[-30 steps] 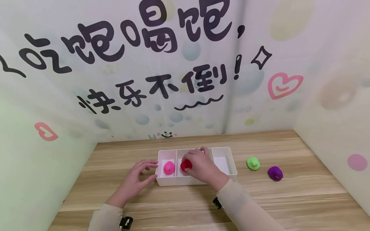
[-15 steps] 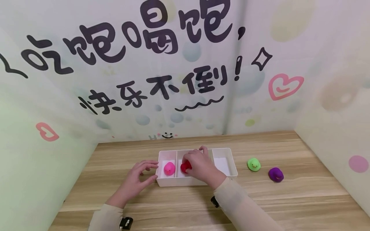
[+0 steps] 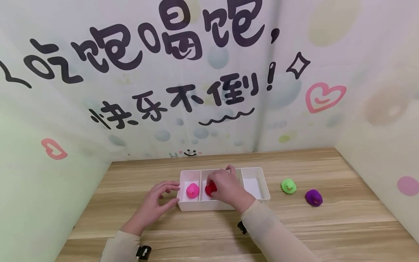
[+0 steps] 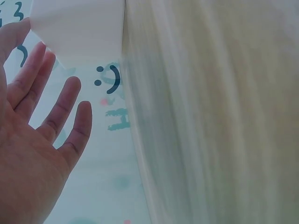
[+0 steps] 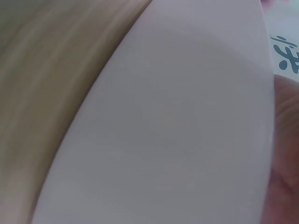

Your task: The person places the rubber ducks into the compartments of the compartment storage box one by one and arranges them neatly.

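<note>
A white box [image 3: 209, 206] with three compartments stands on the wooden table. In its left compartment sits a pink toy duck [image 3: 192, 190]. My right hand [image 3: 226, 186] reaches into the middle compartment and grips a red toy duck [image 3: 210, 188], whose right side the hand covers. At the box's left end, my left hand [image 3: 156, 200] touches the wall with its fingertips and thumb. The left wrist view shows that hand [image 4: 42, 140] with fingers spread beside the white box [image 4: 84, 28]. The box's front wall [image 5: 159, 121] fills most of the right wrist view.
Right of the box, a green toy duck [image 3: 288, 186] and a purple toy duck [image 3: 314, 198] sit on the table [image 3: 183, 236]. A printed cloth wall [image 3: 147, 138] rises behind the table, with side walls at left and right.
The right wrist has shifted slightly left while the hand stays on the red duck in the middle compartment. The left hand stays at the box's end.
</note>
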Tool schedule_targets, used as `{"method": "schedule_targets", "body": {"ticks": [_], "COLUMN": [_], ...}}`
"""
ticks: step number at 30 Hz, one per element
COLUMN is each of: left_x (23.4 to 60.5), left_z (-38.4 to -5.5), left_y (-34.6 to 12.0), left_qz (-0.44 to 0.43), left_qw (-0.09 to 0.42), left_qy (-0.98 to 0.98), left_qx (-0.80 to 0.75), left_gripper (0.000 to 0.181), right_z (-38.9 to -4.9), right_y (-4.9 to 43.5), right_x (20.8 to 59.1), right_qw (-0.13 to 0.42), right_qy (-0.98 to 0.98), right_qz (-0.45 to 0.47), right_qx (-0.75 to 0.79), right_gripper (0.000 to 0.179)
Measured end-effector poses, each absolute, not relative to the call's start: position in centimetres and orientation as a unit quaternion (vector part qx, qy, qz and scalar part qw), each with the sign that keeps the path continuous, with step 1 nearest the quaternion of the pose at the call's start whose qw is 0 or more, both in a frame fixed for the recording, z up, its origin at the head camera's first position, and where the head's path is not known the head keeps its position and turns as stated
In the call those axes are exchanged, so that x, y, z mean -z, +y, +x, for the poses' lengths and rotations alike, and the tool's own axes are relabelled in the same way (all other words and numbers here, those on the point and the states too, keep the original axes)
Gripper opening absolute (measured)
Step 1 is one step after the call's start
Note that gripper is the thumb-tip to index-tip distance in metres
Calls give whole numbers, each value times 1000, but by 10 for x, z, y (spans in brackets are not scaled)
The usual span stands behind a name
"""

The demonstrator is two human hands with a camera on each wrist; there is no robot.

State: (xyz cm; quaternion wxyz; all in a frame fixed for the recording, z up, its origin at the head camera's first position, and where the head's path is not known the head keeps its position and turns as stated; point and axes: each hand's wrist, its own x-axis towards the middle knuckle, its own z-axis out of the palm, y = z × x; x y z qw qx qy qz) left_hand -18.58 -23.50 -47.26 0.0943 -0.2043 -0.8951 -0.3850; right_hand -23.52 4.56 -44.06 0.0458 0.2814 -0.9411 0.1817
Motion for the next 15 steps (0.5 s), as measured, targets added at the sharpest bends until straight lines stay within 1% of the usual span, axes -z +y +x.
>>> {"method": "schedule_targets", "body": {"ticks": [6,15], "left_x": [472,473], "left_z": [-185,-185], "left_y": [-234,-235], "left_qz": [-204,-197], "left_qw": [94,90], "left_qy": [-895,-897], "left_qx": [386,385], "left_gripper": [31,32], "right_z": [-236,-226], "right_y": [48,54], "right_x": [442,440], "right_qw": [41,95], "right_qy": [-937,-929], "right_qz": [275,285], "right_qx": [-209,-214], "right_gripper": [24,18]}}
